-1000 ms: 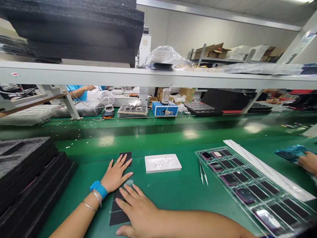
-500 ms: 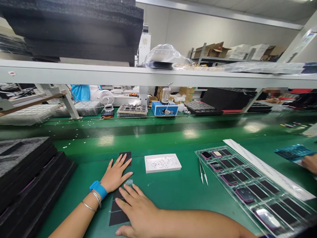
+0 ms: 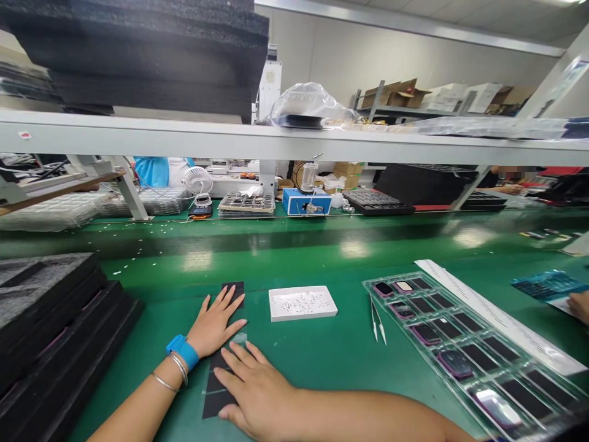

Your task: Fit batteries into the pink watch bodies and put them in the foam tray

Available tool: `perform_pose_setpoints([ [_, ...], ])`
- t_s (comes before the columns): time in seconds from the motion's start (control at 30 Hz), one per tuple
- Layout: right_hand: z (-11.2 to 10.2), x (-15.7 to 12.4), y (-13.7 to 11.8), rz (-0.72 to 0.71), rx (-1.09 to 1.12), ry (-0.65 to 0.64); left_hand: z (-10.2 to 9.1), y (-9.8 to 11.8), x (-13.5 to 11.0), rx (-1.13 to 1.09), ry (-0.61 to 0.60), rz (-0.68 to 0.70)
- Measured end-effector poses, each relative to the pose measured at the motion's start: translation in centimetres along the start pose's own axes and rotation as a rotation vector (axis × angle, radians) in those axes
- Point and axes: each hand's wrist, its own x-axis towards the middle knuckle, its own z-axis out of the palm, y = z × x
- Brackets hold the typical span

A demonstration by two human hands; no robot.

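Note:
My left hand lies flat, fingers spread, on the upper part of a long black strip that runs toward me on the green mat. A blue wristband and thin bangles sit on that wrist. My right hand also rests flat with fingers apart on the strip's lower part, just below the left hand. Neither hand grips anything. A white tray of tiny parts lies right of my left hand, with tweezers further right.
A clear tray of dark rectangular parts stretches along the right, a white paper strip beside it. Black foam trays are stacked at the left. Another person's hand shows at the right edge by a blue sheet. A shelf runs overhead.
The other person's hand at the right edge has drawn back toward the edge. My own hands stay flat on the black strip.

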Motion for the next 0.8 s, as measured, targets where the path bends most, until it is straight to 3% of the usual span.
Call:
perform_pose_setpoints([
  [0.47,0.20,0.34,0.20,0.024,-0.021,0.035,0.60,-0.40,0.09,-0.008,0.049,0.036],
  [0.8,0.25,0.50,0.38,0.061,0.086,0.037,0.40,-0.29,0.04,-0.011,0.022,0.018],
])
